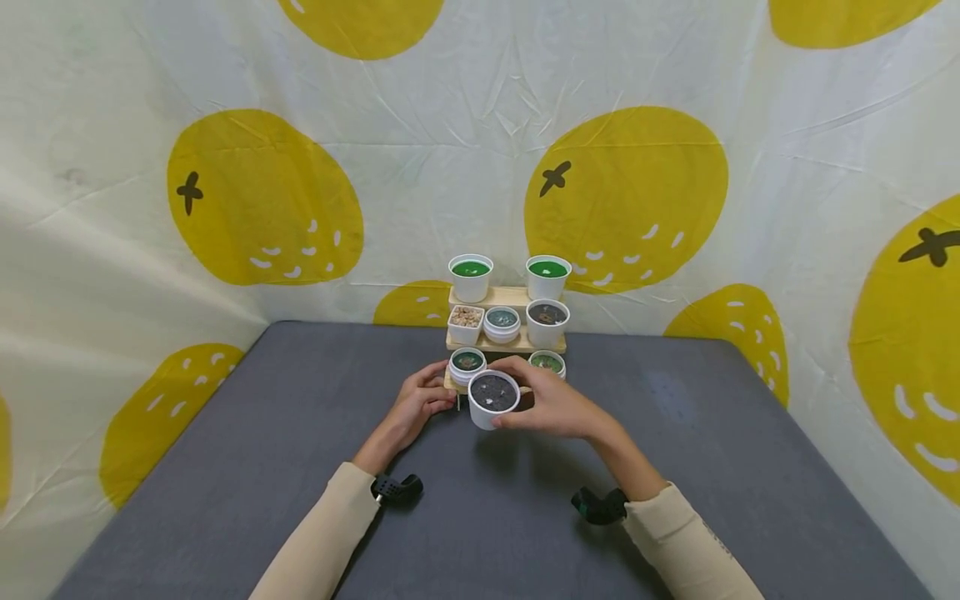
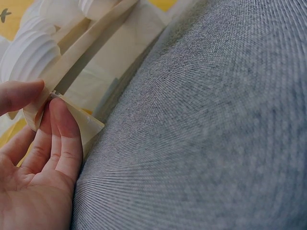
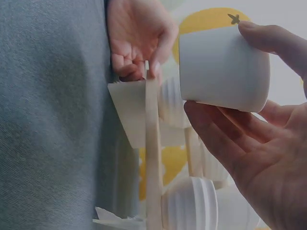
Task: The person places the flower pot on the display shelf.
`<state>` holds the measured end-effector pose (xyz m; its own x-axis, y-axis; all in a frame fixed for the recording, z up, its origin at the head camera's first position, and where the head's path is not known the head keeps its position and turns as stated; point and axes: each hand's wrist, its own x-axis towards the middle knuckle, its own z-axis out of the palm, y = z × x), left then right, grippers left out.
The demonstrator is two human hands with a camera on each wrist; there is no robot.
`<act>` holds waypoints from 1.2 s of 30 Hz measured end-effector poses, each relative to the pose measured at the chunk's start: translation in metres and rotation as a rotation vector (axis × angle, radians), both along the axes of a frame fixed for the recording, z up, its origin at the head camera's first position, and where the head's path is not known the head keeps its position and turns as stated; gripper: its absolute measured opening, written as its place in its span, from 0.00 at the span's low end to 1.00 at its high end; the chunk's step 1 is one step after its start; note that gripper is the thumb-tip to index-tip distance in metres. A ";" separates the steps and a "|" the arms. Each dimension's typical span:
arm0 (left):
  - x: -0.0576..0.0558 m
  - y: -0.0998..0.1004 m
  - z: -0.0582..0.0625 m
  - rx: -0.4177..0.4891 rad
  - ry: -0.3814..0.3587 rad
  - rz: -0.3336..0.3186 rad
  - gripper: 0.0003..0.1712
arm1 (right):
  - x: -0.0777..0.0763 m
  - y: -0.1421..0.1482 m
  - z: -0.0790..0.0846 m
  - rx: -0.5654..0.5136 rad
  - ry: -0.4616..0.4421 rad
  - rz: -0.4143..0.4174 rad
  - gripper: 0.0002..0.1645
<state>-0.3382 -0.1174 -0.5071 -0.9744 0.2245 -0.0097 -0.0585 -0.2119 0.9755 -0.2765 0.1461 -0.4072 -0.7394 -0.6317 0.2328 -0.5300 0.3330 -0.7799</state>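
My right hand (image 1: 558,406) holds a white cup (image 1: 493,393) with dark grey contents, thumb on one side and fingers on the other. The cup is raised in front of the lowest step of a tiered wooden stand (image 1: 507,295). At that step's left end, my left hand (image 2: 41,177) pinches the edge of the board (image 2: 81,50), thumb above and fingertips below. Just behind the held cup sits a white jar (image 1: 468,364) with dark green contents. Another jar (image 1: 547,362) with green contents stands on the right, partly hidden by my right hand.
Two cups with bright green contents, a left one (image 1: 471,279) and a right one (image 1: 548,277), stand on the top step. The middle step bears a square cup of nut-like bits (image 1: 466,323), a blue-grey jar (image 1: 502,323) and a dark-filled cup (image 1: 547,322). Behind hangs a fruit-patterned curtain (image 1: 450,192).
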 end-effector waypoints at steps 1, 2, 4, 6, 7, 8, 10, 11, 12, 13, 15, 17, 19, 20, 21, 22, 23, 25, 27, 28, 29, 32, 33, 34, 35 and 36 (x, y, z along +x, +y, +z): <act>0.000 0.000 0.000 0.002 0.001 -0.001 0.40 | -0.001 0.001 0.001 -0.002 0.001 -0.008 0.43; 0.000 0.000 0.000 0.001 0.002 -0.002 0.40 | -0.002 0.002 0.002 -0.003 0.005 -0.017 0.43; 0.000 -0.001 -0.001 -0.002 0.001 -0.003 0.40 | -0.004 0.004 0.004 -0.015 0.001 -0.031 0.43; 0.001 -0.002 -0.001 0.003 -0.011 0.002 0.40 | -0.007 0.006 0.005 -0.022 -0.001 -0.049 0.43; 0.001 -0.002 -0.001 0.002 -0.016 0.005 0.40 | -0.008 0.007 0.006 -0.024 0.002 -0.058 0.43; 0.001 -0.002 -0.001 0.000 -0.020 0.006 0.40 | -0.010 0.008 0.007 -0.024 0.002 -0.065 0.43; 0.001 -0.001 -0.002 0.000 -0.026 0.003 0.40 | -0.014 0.011 0.008 -0.023 0.004 -0.082 0.44; 0.001 -0.001 -0.002 -0.001 -0.025 0.001 0.40 | -0.016 0.012 0.009 -0.018 0.014 -0.093 0.44; 0.001 0.000 -0.002 -0.003 -0.024 -0.003 0.40 | -0.018 0.013 0.010 -0.016 0.023 -0.101 0.44; 0.001 0.000 -0.002 -0.005 -0.021 -0.007 0.40 | -0.020 0.014 0.011 -0.014 0.032 -0.111 0.44; 0.000 0.001 -0.002 -0.003 -0.015 -0.013 0.41 | -0.023 0.016 0.013 -0.006 0.052 -0.130 0.43; -0.001 0.002 -0.002 -0.001 -0.013 -0.014 0.41 | -0.027 0.017 0.014 0.008 0.068 -0.150 0.43; -0.002 0.003 -0.002 0.000 -0.010 -0.015 0.41 | -0.029 0.017 0.015 0.018 0.074 -0.170 0.43; -0.002 0.003 -0.002 0.002 -0.011 -0.014 0.41 | -0.030 0.017 0.014 0.026 0.080 -0.180 0.44; -0.002 0.002 -0.002 0.002 -0.013 -0.012 0.41 | -0.031 0.016 0.013 0.033 0.083 -0.192 0.44; -0.002 0.002 -0.002 -0.002 -0.013 -0.012 0.41 | -0.031 0.015 0.013 0.041 0.088 -0.203 0.44; -0.002 0.002 -0.002 -0.004 -0.015 -0.012 0.40 | -0.032 0.014 0.012 0.046 0.093 -0.213 0.44; -0.001 0.001 -0.002 -0.004 -0.014 -0.011 0.40 | -0.033 0.012 0.010 0.064 0.115 -0.236 0.45; 0.000 0.000 -0.002 -0.003 -0.013 -0.014 0.41 | -0.033 0.010 0.009 0.084 0.139 -0.255 0.46; 0.000 0.000 -0.002 -0.005 -0.010 -0.016 0.41 | -0.032 0.009 0.008 0.094 0.152 -0.265 0.46; 0.000 -0.001 -0.002 -0.001 -0.011 -0.015 0.41 | -0.033 0.008 0.008 0.102 0.165 -0.275 0.47; 0.000 -0.001 -0.002 0.004 -0.013 -0.012 0.41 | -0.032 0.006 0.007 0.129 0.202 -0.309 0.47; 0.000 -0.001 -0.002 0.004 -0.013 -0.010 0.41 | -0.032 0.005 0.007 0.137 0.210 -0.323 0.47; 0.000 -0.001 -0.002 0.006 -0.014 -0.009 0.41 | -0.032 0.004 0.007 0.147 0.221 -0.335 0.47; 0.000 -0.001 -0.002 0.009 -0.014 -0.008 0.41 | -0.033 0.003 0.006 0.154 0.231 -0.343 0.47; 0.000 -0.001 -0.002 0.010 -0.014 -0.008 0.40 | -0.033 0.003 0.006 0.165 0.247 -0.349 0.47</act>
<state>-0.3382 -0.1182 -0.5088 -0.9723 0.2327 -0.0209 -0.0737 -0.2207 0.9725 -0.3092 0.1489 -0.4009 -0.8496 -0.3983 0.3459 -0.5275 0.6338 -0.5658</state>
